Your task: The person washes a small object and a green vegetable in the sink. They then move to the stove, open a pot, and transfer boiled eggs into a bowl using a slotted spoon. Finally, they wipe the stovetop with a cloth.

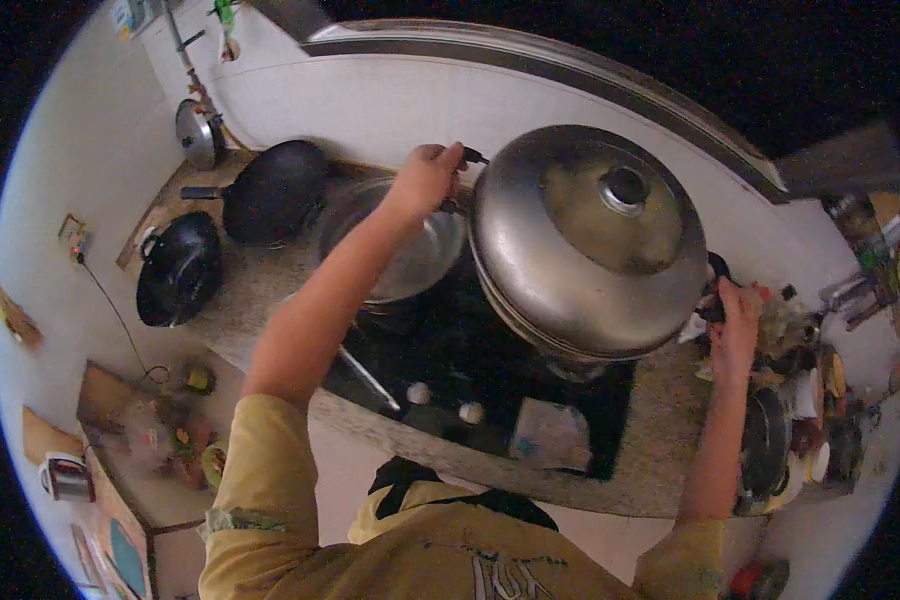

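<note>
Big lidded steel wok [590,240] over the black stove [490,370], tilted toward the person – wide, rigid metal, likely heavy and awkward, the smooth dome slippery, so the two side handles are the sensible holds. Left hand [428,180] is closed round the far-left handle; right hand [735,315] is wrapped on the dark handle at the right rim. Tight quarters: a smaller steel pan [410,250] sits just beside on the left, clutter of bottles [820,340] crowds the right, wall curves close behind. The granite table [260,280] has black woks [270,190] further left
</note>
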{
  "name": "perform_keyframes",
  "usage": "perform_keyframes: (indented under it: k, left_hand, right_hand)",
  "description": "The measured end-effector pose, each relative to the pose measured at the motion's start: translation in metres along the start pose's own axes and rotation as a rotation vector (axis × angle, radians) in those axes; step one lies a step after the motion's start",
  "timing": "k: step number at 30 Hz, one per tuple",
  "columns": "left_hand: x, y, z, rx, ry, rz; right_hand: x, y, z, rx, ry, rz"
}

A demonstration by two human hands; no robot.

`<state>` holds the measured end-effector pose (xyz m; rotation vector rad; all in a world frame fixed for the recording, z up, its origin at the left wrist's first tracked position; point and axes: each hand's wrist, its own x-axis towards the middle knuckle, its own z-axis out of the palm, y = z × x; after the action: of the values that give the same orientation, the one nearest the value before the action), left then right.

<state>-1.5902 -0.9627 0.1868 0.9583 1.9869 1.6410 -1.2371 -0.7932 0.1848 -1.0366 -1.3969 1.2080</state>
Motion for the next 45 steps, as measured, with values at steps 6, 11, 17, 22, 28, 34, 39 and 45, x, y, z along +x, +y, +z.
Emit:
perform_keyframes:
  k: [6,11,17,22,28,34,39,45]
  left_hand:
    - [0.028,-0.069,-0.148,0.117,0.105,0.006]
    - [0.043,-0.127,-0.226,0.340,0.210,0.027]
    - [0.040,-0.159,-0.245,0.225,0.185,-0.047]
    - [0.048,-0.181,-0.243,0.248,0.169,-0.036]
    - [0.051,-0.196,-0.236,0.258,0.169,-0.046]
    - [0.055,-0.202,-0.236,0.283,0.173,0.006]
    - [0.062,-0.197,-0.238,0.448,0.223,-0.057]
    - [-0.015,-0.157,-0.258,-0.068,0.534,0.093]
  right_hand:
    - [-0.028,0.045,0.168,-0.059,-0.205,0.162]
    - [-0.038,0.088,0.257,-0.264,-0.279,0.039]
    - [-0.057,0.097,0.290,-0.270,-0.302,0.111]
    - [-0.060,0.110,0.290,-0.280,-0.253,0.120]
    - [-0.060,0.112,0.283,-0.304,-0.330,0.179]
    - [-0.070,0.113,0.290,-0.309,-0.230,0.142]
    - [-0.046,0.136,0.280,-0.711,-0.355,-0.234]
    - [-0.109,0.113,0.245,-0.494,-0.264,-0.175]
